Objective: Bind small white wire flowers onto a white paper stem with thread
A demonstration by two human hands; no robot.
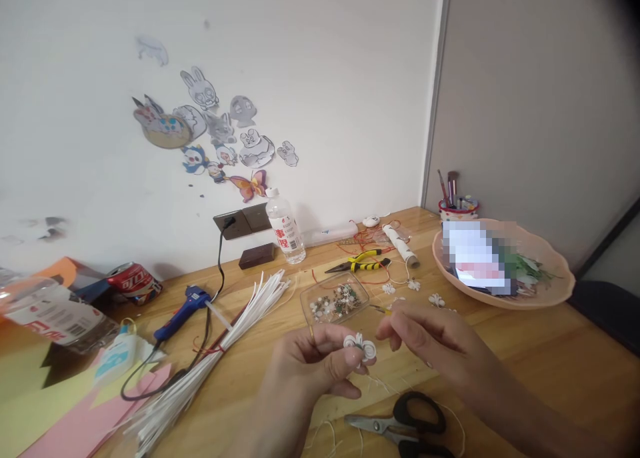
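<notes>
My left hand [320, 361] pinches a small white coiled ornament [361, 347] with a green centre between thumb and fingers. Just right of it, my right hand [425, 331] is closed on a thin yellow tool [383, 309], its tip pointing left above the bead box. The two hands do not touch. Behind them lies a clear plastic box [306, 301] holding white, green and brown beads [343, 301]. Black-handled scissors [400, 426] rest on the wooden table below my hands, with white thread [327, 435] beside them.
Yellow-black pliers [360, 263], small white ornaments [437, 301] and a bottle [286, 230] stand or lie behind. At left are white strips [200, 371], a blue glue gun [184, 311], a red can [134, 283] and coloured paper [75, 421]. A pink tray [563, 281] is at right.
</notes>
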